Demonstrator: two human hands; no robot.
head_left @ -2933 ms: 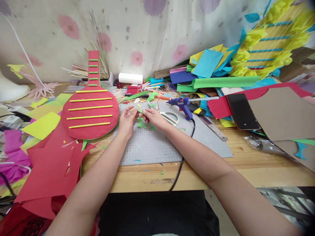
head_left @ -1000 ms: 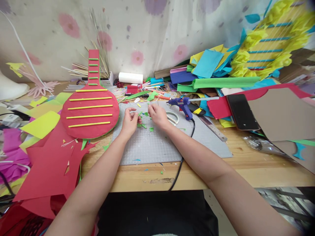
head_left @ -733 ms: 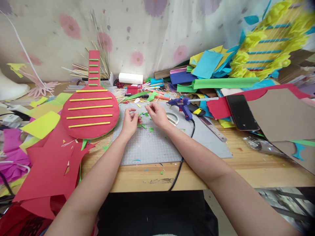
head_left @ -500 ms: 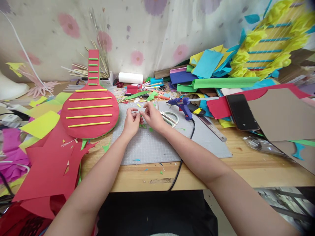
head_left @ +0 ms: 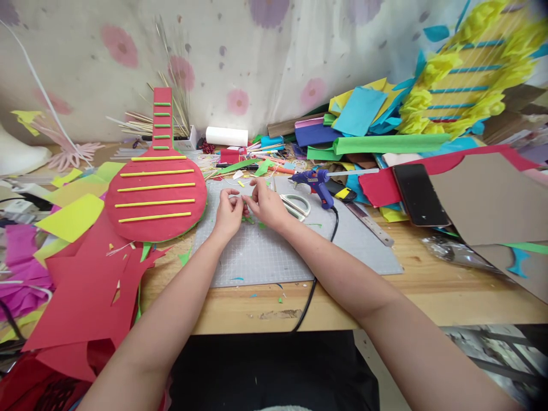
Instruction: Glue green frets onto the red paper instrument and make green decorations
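Above the far part of a grey cutting mat (head_left: 257,257), my left hand (head_left: 230,211) and my right hand (head_left: 266,202) meet with their fingertips close together. Both hands are closed in a pinch; whatever lies between the fingers is too small to make out. White-handled scissors (head_left: 296,206) lie just right of my right hand, partly hidden by it. A purple glue gun (head_left: 317,185) rests beyond them with its black cord running to the table edge. Small green scraps (head_left: 248,218) lie on the mat beneath my fingers.
A red paper guitar shape (head_left: 156,191) with yellow and green strips stands at left, beside red paper sheets (head_left: 85,297). To the right are a metal ruler (head_left: 370,224), a phone (head_left: 420,195) and cardboard (head_left: 492,200). Coloured paper (head_left: 362,111) piles up behind.
My right hand's fingertips have shifted slightly, while my left hand stays nearly in place. The objects on the table have not moved.
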